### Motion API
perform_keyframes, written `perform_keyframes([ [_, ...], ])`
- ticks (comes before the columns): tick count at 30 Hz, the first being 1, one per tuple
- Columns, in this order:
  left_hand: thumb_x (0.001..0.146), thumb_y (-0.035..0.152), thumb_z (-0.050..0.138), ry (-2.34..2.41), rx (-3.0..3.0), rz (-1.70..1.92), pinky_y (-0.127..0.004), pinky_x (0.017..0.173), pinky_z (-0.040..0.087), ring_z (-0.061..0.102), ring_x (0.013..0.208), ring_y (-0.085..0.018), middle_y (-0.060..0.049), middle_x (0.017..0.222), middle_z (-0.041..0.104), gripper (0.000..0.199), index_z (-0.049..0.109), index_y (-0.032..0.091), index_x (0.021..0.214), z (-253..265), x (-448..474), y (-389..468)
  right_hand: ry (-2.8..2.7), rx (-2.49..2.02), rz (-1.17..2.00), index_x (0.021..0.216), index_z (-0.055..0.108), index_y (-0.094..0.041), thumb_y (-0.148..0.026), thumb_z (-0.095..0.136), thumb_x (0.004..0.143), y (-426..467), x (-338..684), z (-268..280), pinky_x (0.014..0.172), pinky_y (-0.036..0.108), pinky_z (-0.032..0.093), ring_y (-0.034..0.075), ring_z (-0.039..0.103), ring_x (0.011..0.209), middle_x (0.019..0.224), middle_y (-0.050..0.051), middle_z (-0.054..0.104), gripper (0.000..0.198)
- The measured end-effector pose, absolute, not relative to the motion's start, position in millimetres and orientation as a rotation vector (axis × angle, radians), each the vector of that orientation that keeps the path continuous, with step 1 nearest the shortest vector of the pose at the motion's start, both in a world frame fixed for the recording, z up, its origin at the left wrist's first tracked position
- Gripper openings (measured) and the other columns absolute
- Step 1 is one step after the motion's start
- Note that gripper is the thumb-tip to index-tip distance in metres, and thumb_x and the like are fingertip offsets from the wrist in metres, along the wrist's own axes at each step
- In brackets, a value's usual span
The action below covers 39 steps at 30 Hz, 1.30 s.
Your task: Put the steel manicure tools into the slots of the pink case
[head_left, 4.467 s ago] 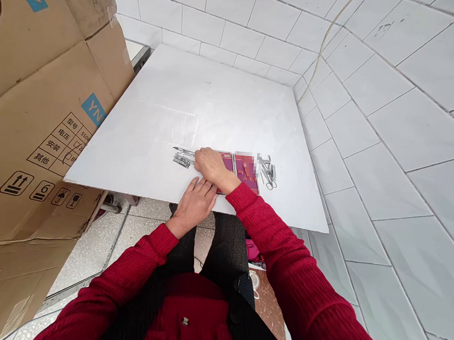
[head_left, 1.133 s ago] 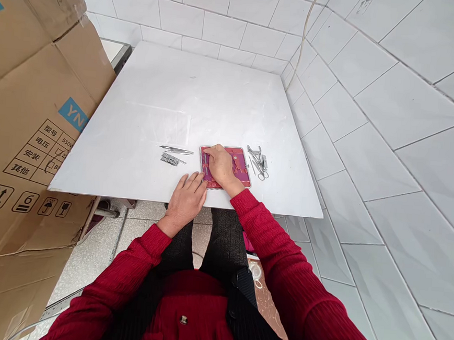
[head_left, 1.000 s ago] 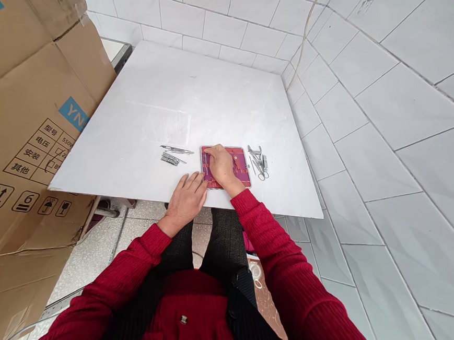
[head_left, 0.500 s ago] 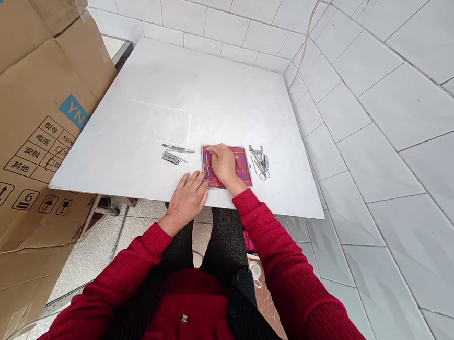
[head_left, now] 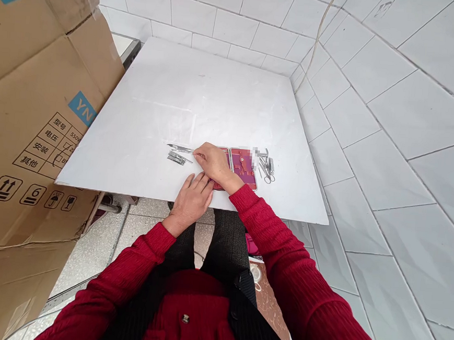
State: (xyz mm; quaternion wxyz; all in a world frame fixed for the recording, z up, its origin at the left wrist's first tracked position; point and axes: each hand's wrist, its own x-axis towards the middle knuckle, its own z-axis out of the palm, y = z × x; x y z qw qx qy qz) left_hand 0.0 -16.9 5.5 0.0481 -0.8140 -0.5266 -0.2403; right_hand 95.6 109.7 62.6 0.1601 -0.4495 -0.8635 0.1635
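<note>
A small open case [head_left: 244, 166] with red and purple lining and orange straps lies near the table's front edge. My left hand [head_left: 191, 198] rests fairly flat, fingers stretched, with its fingertips at the case's lower left part. Across the left half of the case reaches my right hand [head_left: 212, 162], its thumb and fingertips drawn together. Whatever they hold, if anything, is too small to make out. Just left of these fingertips lie slim metal tools [head_left: 181, 148] and several nail clippers [head_left: 176, 158]. Small scissors and other metal tools [head_left: 267, 170] lie right of the case.
The white table [head_left: 216, 101] extends back to a tiled wall [head_left: 238, 27]. A large cardboard box [head_left: 31, 112] stands along the left side. More tiled wall [head_left: 385, 151] closes off the right, with a pale cable [head_left: 320, 33] in the corner.
My right hand has moved left from over the case to beside the slim tools, uncovering the case's right half. My left hand stays by the case. The camera view has shifted slightly.
</note>
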Motion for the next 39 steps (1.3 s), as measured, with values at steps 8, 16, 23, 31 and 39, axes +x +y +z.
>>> perform_keyframes([
  [8, 0.101, 0.02, 0.049, -1.597, -2.455, -0.727, -0.051, 0.116, 0.043, 0.062, 0.128, -0.031, -0.017, 0.129, 0.07, 0.032, 0.068, 0.014, 0.126, 6.0, 0.1, -16.9, -2.625, -1.317, 0.36, 0.105, 0.076, -0.019, -0.023, 0.057, 0.1, 107.9, 77.3, 64.5, 0.076, 0.029, 0.043, 0.021, 0.066, 0.098, 0.113, 0.008, 0.073, 0.02],
  [16, 0.103, 0.021, 0.048, -1.567, -2.434, -0.723, -0.05, 0.114, 0.044, 0.064, 0.122, -0.03, -0.015, 0.121, 0.072, 0.029, 0.069, 0.013, 0.121, 7.8, -0.1, -16.7, -2.674, -1.339, 0.249, 0.101, 0.075, -0.019, -0.022, 0.057, 0.1, 106.5, 74.0, 65.7, 0.071, 0.03, 0.041, 0.021, 0.065, 0.093, 0.108, 0.009, 0.074, 0.018],
  [23, 0.102, 0.021, 0.049, -1.587, -2.455, -0.745, -0.052, 0.116, 0.043, 0.061, 0.131, -0.031, -0.017, 0.132, 0.069, 0.033, 0.068, 0.013, 0.128, 3.8, -0.7, -16.8, -2.638, -1.376, 0.235, 0.098, 0.075, -0.02, -0.021, 0.053, 0.101, 108.7, 74.2, 63.1, 0.069, 0.03, 0.039, 0.021, 0.065, 0.088, 0.106, 0.009, 0.074, 0.023],
  [31, 0.102, 0.021, 0.048, -1.583, -2.447, -0.737, -0.052, 0.117, 0.043, 0.058, 0.135, -0.031, -0.018, 0.142, 0.065, 0.037, 0.065, 0.012, 0.133, 3.5, 0.0, -17.1, -2.547, -1.45, 0.24, 0.097, 0.076, -0.02, -0.024, 0.05, 0.102, 112.1, 84.2, 70.5, 0.069, 0.029, 0.038, 0.02, 0.065, 0.087, 0.105, 0.009, 0.074, 0.026],
  [39, 0.102, 0.02, 0.048, -1.596, -2.455, -0.735, -0.053, 0.116, 0.043, 0.058, 0.136, -0.032, -0.018, 0.14, 0.065, 0.037, 0.065, 0.012, 0.134, 3.9, 0.2, -16.9, -2.575, -1.403, 0.298, 0.093, 0.077, -0.02, -0.025, 0.053, 0.1, 113.5, 82.5, 70.6, 0.069, 0.029, 0.038, 0.02, 0.065, 0.084, 0.098, 0.007, 0.075, 0.025],
])
